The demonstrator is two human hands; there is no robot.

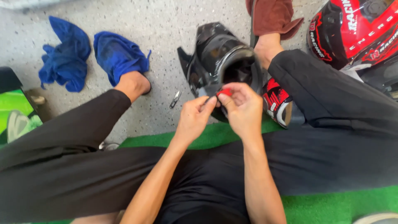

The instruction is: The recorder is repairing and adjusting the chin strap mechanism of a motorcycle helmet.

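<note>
A black glossy helmet (219, 54) rests on the floor between my legs, opening toward me. My left hand (194, 118) pinches a thin dark strap piece just in front of the helmet's lower edge. My right hand (242, 108) grips a small red part (225, 91) at the same spot, fingertips of both hands touching. Red and black padding (277, 101) shows beside my right hand, under my right knee.
A red and black helmet (356, 29) lies at top right. Two blue cloths (66, 54) (118, 54) lie on the grey floor at left, one over my foot. A small metal tool (175, 99) lies on the floor. Green mat (323, 207) under me.
</note>
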